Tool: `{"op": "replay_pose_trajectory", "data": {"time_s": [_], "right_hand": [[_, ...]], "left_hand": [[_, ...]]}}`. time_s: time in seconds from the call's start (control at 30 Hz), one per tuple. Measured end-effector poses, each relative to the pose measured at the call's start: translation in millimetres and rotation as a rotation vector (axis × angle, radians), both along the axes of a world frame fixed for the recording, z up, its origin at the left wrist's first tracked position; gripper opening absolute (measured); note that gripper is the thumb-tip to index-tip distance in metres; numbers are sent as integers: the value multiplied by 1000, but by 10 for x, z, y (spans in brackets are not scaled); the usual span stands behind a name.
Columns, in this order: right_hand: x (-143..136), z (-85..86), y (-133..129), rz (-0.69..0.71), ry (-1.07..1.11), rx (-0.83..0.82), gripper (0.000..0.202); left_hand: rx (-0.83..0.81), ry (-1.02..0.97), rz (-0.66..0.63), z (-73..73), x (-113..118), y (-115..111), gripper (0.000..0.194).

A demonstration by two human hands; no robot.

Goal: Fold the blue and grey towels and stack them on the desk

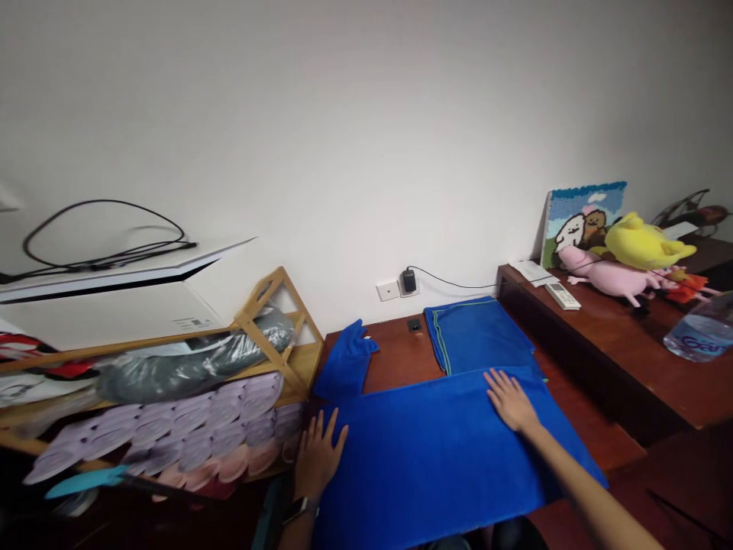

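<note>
A large blue cloth (424, 458) is spread over the wooden desk, its near edge hanging toward me. My left hand (318, 452) rests at the cloth's left edge, fingers spread, with a dark band on the wrist. On the cloth's far right part lies my right hand (512, 401), palm down and fingers stretched out. Just behind it is a folded blue cloth with green edging (475, 332). Another blue cloth (349, 359), crumpled, sits at the back left of the desk.
To the left, a wooden rack (280, 305) holds lilac and pink slippers (211, 424) and a wrapped bundle. A black plug (408, 280) is in the wall socket. Toy plushes (641, 244), a remote (563, 296) and a water bottle (702, 328) stand on the raised surface at right.
</note>
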State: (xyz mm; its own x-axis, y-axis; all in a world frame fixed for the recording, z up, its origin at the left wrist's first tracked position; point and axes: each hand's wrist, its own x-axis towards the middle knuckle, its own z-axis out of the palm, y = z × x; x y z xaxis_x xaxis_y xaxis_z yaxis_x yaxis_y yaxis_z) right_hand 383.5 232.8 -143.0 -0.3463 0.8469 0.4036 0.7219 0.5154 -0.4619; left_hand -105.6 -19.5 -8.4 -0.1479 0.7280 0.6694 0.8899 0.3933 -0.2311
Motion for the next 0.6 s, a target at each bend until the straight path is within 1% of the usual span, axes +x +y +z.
{"op": "replay_pose_trajectory", "data": {"time_s": [0.07,0.13,0.2,0.27,0.37,0.43,0.47,0.53,0.57,0.6], "right_hand": [[365,-148,202,-118,-5,-72,67],[598,-238,314,-176,6,-113,70],[702,-269,339,-186,7,-120,73],[736,-257,315,-184,-10,-118,73],[746,-185,280,-198,-35,-127,72],[675,-87,262,-200,-43,-123,71],[586,-17,238,-191,-47,-112,70],[266,160,135,-119,-44,-47,69],[43,256,53,-62,-37,-3,68],[-204,349,-44,34,-9,73,68]], "left_hand": [[10,-8,4,6,47,2,65],[21,-11,22,36,119,12,64],[22,8,42,93,179,20,60],[14,40,39,163,214,30,56],[0,66,-35,255,258,79,52],[-15,65,-97,285,339,158,53],[-27,59,-126,285,410,217,53],[-60,42,-190,258,612,369,53],[-86,35,-230,230,733,457,53],[-116,28,-269,197,853,545,53]]}}
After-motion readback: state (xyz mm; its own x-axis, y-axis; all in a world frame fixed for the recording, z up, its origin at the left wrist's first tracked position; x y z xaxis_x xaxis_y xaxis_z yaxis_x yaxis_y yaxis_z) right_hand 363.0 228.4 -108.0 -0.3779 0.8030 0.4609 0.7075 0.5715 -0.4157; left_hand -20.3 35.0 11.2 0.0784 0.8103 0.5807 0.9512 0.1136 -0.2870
